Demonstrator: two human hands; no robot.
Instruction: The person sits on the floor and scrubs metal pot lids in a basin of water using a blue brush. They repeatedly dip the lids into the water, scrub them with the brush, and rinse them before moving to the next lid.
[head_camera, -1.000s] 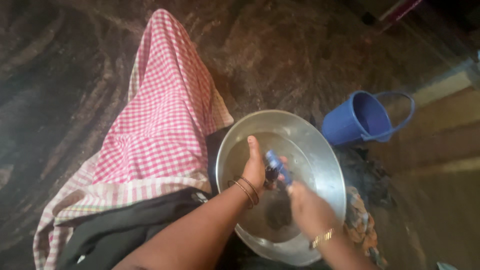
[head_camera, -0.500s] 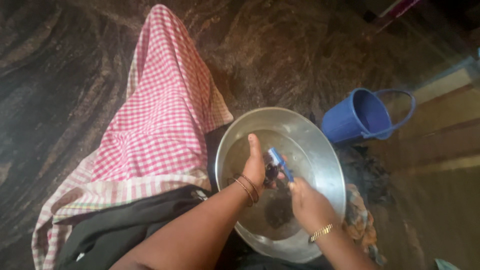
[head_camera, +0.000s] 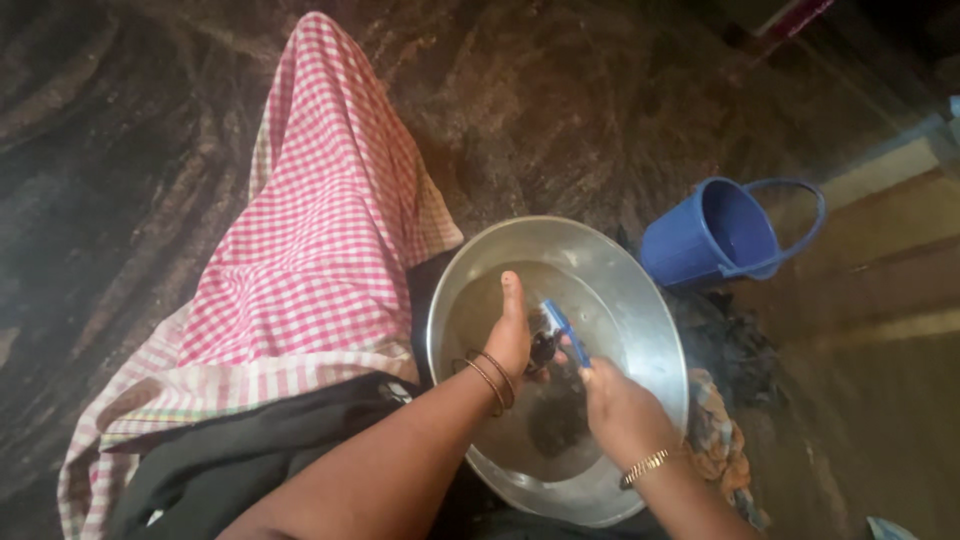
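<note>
A blue brush (head_camera: 566, 333) is gripped in the right hand (head_camera: 622, 410), whose fingers are closed around its lower end, with the brush slanting up toward 11 o'clock over the middle of a wide metal basin (head_camera: 640, 300). A small dark item (head_camera: 541, 350) is pinched in the left hand (head_camera: 512, 338), just at 9 o'clock of the brush and touching it; what the item is cannot be told. Both hands are held close together above shallow, murky water, in which a dark lump (head_camera: 556, 420) is seen at 6 o'clock of the brush. Bangles (head_camera: 492, 378) are worn on the left wrist and a gold bracelet (head_camera: 646, 466) on the right. A pink checked cloth (head_camera: 300, 270) is spread at 9 o'clock of the basin, and a blue bucket (head_camera: 725, 235) is tipped on its side at 2 o'clock. A patterned rag (head_camera: 715, 445) is bunched at the basin's 4 o'clock edge on the dark floor (head_camera: 120, 150).
</note>
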